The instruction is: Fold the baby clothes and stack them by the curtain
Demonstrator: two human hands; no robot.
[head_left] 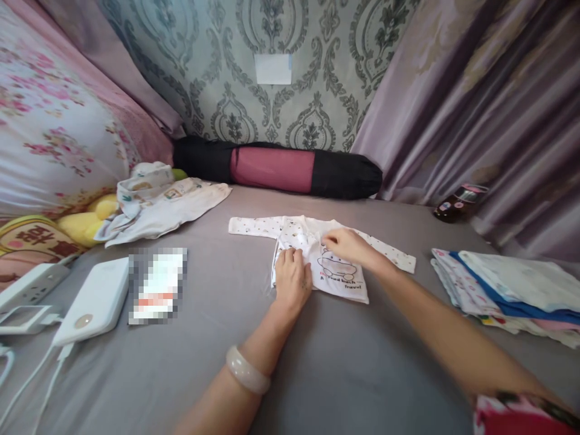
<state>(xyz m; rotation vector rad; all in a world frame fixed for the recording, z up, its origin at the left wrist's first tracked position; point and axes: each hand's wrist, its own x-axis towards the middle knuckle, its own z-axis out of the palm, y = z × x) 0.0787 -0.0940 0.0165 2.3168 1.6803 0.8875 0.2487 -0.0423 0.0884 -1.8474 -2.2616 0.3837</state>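
Well beyond both hands (pixel 294 278), a long cylindrical bag (pixel 272 171) with black ends and a maroon middle lies before grey-green damask-patterned wallpaper (pixel 233 66), which bears a small white rectangular sheet (pixel 274 69). Right of and beyond the hands, a dark bottle with a pink-trimmed top (pixel 457 204) sits near a shiny mauve curtain (pixel 502 103). Well left of the hands lie a white, round-edged rectangular device (pixel 93 299) with cables plugged in and a white multi-socket power strip (pixel 36 289); farther left and beyond, pink-flowered white fabric (pixel 58 115) bulges.

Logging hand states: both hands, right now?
Left hand: open, resting on the white shirt.
Right hand: curled over the shirt's front; grip cannot be told.
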